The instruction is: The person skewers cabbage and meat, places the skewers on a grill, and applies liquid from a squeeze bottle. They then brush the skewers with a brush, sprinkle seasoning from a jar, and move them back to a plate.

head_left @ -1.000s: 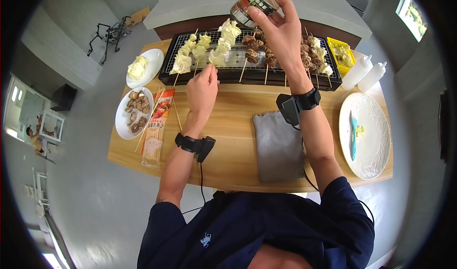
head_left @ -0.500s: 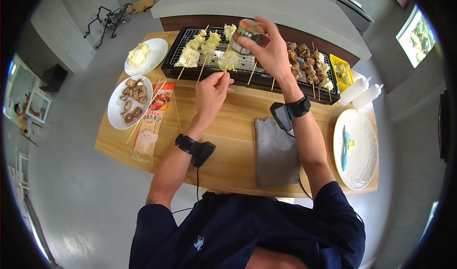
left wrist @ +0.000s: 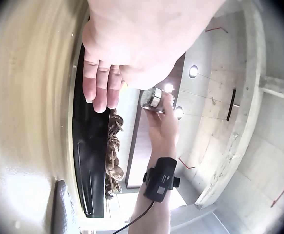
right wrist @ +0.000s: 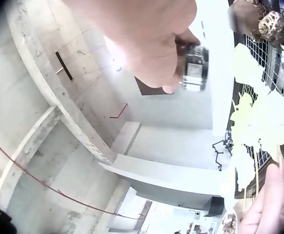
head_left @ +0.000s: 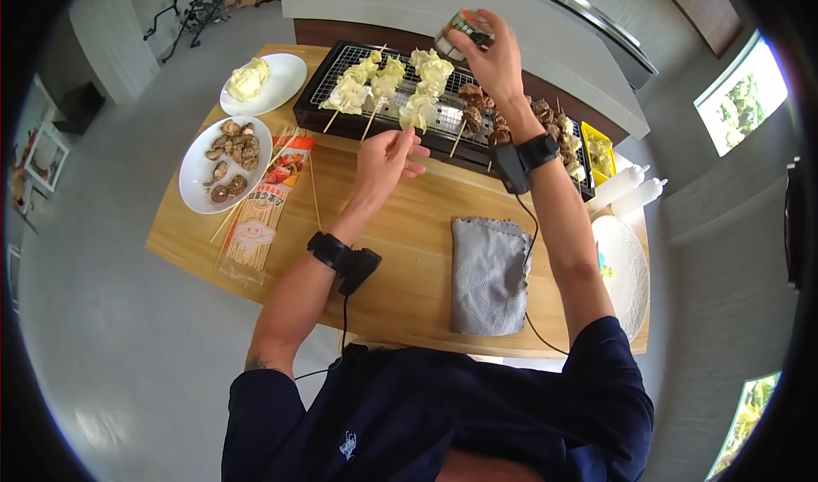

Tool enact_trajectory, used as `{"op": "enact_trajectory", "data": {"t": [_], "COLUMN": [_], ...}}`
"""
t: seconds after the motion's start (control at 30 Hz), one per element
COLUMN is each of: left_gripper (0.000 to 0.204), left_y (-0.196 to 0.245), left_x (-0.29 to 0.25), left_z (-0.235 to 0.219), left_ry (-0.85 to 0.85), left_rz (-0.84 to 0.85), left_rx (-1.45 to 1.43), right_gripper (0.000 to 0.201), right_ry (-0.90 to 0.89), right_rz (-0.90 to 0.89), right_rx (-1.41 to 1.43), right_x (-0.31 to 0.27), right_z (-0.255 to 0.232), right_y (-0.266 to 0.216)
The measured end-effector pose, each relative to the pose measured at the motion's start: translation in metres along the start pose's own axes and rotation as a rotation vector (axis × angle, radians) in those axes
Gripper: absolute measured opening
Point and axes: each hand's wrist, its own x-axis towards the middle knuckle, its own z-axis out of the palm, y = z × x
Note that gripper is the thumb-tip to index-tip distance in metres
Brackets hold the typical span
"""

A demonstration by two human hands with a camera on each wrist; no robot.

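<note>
My right hand (head_left: 494, 56) grips a small seasoning jar (head_left: 460, 32) with a printed label, tipped above the back of the grill (head_left: 341, 121). In the right wrist view the jar (right wrist: 194, 68) shows beyond the curled fingers. At the grill's front edge, thumb and index finger of my left hand (head_left: 385, 165) pinch the stick of a cabbage skewer (head_left: 420, 111), its other fingers held out loosely. Pale leaves of that skewer lie over the wire mesh. More cabbage skewers (head_left: 349, 94) lie to its left, and mushroom skewers (head_left: 471, 111) to its right.
On the left stand a plate of cabbage (head_left: 285, 90) and a plate of mushrooms (head_left: 194, 171), beside a packet of bamboo sticks (head_left: 256, 226). A grey cloth (head_left: 487, 277) lies in front. White squeeze bottles (head_left: 618, 188), a yellow basket (head_left: 588, 132) and a large plate (head_left: 630, 269) are at the right.
My right hand with the jar dipped towards the cabbage skewer, then rose back and to the right. The left hand stays at the skewer's near end, its outer fingers now more spread. The view has shifted.
</note>
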Motion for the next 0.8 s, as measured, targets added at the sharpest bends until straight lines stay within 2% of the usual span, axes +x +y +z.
{"op": "enact_trajectory", "data": {"t": [0.1, 0.13, 0.17, 0.23, 0.27, 0.3, 0.37, 0.5, 0.57, 0.63, 0.7, 0.77, 0.8], "left_gripper": [0.041, 0.039, 0.039, 0.037, 0.037, 0.036, 0.035, 0.034, 0.034, 0.036, 0.037, 0.039, 0.041], "left_y": [-0.003, -0.002, -0.001, -0.001, -0.001, -0.001, 0.0, 0.001, 0.001, 0.002, 0.001, 0.0, 0.0], "left_x": [0.003, 0.003, 0.002, 0.002, 0.002, 0.002, 0.004, 0.01, 0.009, 0.008, 0.007, 0.008, 0.009], "left_z": [0.002, 0.001, 0.0, 0.003, 0.005, 0.006, 0.008, 0.021, 0.027, 0.03, 0.03, 0.03, 0.029], "left_ry": [0.0, 0.001, 0.0, 0.008, 0.019, 0.008, -0.003, -0.027, -0.012, -0.003, 0.009, -0.003, -0.006], "left_rz": [0.028, 0.054, 0.054, 0.085, 0.082, 0.102, 0.121, 0.154, 0.116, 0.089, 0.058, 0.056, 0.067], "left_rx": [-0.022, -0.017, -0.011, -0.043, -0.048, -0.056, -0.054, -0.014, -0.025, 0.002, -0.01, -0.012, -0.038], "right_gripper": [0.069, 0.07, 0.07, 0.069, 0.07, 0.07, 0.07, 0.069, 0.067, 0.065, 0.065, 0.063, 0.062], "right_ry": [-0.02, -0.101, -0.096, 0.057, 0.079, 0.028, -0.029, -0.016, 0.061, 0.066, 0.012, 0.042, 0.108], "right_rz": [-0.032, 0.083, 0.085, 0.137, 0.156, 0.292, 0.339, 0.327, 0.326, 0.338, 0.303, 0.311, 0.214], "right_rx": [0.019, 0.05, 0.054, 0.228, 0.349, 0.422, 0.442, 0.433, 0.595, 0.627, 0.537, 0.52, 0.613], "right_x": [0.007, 0.009, 0.008, 0.004, -0.001, -0.009, -0.019, -0.039, -0.046, -0.05, -0.052, -0.054, -0.054], "right_z": [0.001, 0.001, -0.001, -0.004, -0.014, -0.035, -0.049, -0.07, -0.073, -0.074, -0.073, -0.07, -0.064], "right_y": [0.004, 0.008, 0.012, 0.014, -0.004, -0.042, -0.045, -0.066, -0.067, -0.067, -0.062, -0.066, -0.069]}}
